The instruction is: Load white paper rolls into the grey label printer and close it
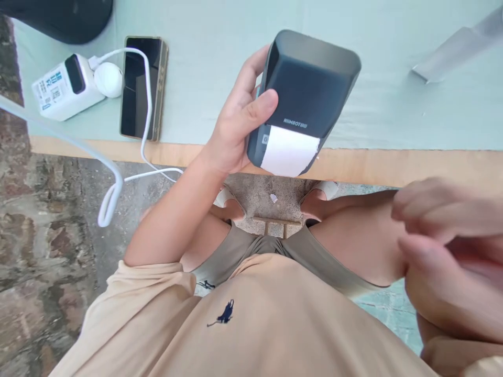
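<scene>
In my left hand is a dark, boxy label printer marked NIIMBOT, tilted above the table's front edge. My thumb presses on its near side, and the other fingers go behind it out of sight. A white paper label with a ragged right edge covers the lower end of the printer. Over my thigh at the right, my right hand is blurred by motion. Its fingers look bent, with the thumb below them; I cannot make out anything between them.
A phone lies on the table beside a white charger block with a white cable hanging over the edge. A dark rounded object stands at the back left. At the right lies a pale grey strip.
</scene>
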Tool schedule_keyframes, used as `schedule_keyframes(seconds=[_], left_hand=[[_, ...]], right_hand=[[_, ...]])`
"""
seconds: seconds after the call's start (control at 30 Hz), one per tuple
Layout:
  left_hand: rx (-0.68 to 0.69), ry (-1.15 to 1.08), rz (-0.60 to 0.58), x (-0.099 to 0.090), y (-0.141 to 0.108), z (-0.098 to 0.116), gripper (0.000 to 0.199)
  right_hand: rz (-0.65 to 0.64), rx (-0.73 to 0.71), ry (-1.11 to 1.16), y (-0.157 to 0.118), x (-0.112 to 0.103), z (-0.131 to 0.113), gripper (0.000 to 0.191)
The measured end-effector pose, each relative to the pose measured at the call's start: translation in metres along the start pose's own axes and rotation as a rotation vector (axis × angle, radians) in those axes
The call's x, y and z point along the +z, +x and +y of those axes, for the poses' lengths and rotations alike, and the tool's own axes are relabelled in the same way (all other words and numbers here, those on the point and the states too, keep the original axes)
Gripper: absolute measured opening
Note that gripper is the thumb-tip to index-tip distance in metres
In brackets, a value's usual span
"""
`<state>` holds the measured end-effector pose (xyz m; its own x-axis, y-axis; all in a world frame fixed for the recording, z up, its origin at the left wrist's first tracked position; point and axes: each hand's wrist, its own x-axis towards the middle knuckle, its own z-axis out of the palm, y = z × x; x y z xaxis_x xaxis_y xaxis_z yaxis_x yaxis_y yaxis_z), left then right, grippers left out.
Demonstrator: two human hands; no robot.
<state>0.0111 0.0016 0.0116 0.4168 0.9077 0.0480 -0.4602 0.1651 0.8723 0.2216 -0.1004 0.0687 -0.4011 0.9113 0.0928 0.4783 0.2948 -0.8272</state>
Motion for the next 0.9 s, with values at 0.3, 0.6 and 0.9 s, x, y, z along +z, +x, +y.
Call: schedule_keyframes(seconds=[0.3, 0.6, 0.9], left_hand=[[-0.14, -0.129, 0.013, -0.012, 0.006, 0.004, 0.027], [-0.123, -0.066, 0.171, -0.012, 0.001, 0.009, 0.03], [-0.132, -0.072, 0.146, -0.009, 0.005, 0.011, 0.032]], right_hand=[[0.305, -0.004, -0.269, 0.12, 0.023, -0.004, 0.019], [0.259, -0.168, -0.27, 0.128, 0.043, 0.017, 0.023], [-0.001, -0.278, -0.343, 0.116, 0.024, 0.02, 0.057]])
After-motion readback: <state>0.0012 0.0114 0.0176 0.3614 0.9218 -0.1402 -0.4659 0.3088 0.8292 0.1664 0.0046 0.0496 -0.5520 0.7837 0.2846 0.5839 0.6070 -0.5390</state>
